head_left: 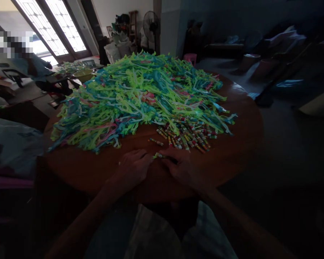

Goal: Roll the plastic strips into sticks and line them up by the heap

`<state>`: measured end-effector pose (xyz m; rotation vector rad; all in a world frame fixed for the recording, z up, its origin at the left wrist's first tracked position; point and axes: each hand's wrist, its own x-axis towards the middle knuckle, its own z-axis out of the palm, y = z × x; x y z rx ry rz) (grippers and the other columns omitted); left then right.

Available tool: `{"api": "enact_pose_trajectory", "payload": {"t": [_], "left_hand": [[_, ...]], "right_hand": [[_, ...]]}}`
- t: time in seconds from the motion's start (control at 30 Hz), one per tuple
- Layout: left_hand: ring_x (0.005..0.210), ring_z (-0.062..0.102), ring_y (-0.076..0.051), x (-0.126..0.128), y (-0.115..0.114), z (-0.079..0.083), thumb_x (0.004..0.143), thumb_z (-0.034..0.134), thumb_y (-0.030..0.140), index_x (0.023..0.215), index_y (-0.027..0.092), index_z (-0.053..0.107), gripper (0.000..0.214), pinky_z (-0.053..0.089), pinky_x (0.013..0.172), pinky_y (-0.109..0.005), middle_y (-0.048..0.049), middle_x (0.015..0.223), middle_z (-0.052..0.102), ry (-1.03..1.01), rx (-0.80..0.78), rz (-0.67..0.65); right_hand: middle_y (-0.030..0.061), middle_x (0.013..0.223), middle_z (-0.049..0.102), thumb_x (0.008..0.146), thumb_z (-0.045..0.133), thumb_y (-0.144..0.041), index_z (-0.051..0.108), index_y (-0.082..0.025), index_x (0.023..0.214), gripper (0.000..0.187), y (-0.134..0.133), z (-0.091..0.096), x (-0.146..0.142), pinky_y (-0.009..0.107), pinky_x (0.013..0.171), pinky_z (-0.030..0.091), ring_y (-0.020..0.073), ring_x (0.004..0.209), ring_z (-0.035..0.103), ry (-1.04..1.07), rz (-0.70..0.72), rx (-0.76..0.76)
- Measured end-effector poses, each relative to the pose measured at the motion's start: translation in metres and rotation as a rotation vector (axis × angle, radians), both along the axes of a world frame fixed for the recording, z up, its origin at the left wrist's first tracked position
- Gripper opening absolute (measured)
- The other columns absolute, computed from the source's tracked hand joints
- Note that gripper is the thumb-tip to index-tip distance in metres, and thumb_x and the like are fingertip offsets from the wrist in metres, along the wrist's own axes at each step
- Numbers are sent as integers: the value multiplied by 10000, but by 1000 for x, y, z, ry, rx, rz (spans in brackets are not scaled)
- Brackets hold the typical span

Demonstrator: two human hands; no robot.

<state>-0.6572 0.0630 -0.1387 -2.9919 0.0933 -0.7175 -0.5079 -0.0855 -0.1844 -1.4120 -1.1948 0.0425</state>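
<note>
Both hands meet low over the near part of a round wooden table. My left hand point(136, 163) is closed, its fingertips at one end of a small yellow-green strip point(157, 155). My right hand point(179, 163) pinches the other end of this strip, together with something dark and slim that its fingers mostly cover. Just beyond the hands lies one short striped tube point(156, 141). To its right is a heap of similar colourful tubes point(189, 136). Behind them rises a large pile of green, blue and pink plastic strips point(140, 93).
The table top point(232, 154) shows around the pile. At left stand a pale plastic bag point(13, 144) and, farther back, a seated person point(36, 68) near a yellow basin point(83, 75). A fan point(151, 27) and a pink stool point(190, 57) are behind the table.
</note>
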Motion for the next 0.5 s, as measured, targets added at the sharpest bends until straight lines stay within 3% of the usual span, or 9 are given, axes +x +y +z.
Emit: {"api": "enact_pose_trajectory", "payload": {"t": [0.23,0.5], "left_hand": [[690,572,-167,1,5,1,1006,436,128,803,171,584,255,460,658,-303,-33,747,604,8,69,-49],[751,639,-161,3,22,10,977,436,101,874,165,647,243,448,670,-287,-37,823,679,237,-88,-87]], "right_hand": [[54,953,790,873,599,-173,779,-240,1028,247,-3,3,3,367,811,583,229,868,732,-64,76,-70],[79,1029,779,941,513,-213,747,-223,1111,290,-14,9,-1,382,856,585,239,928,729,-173,148,-136]]}}
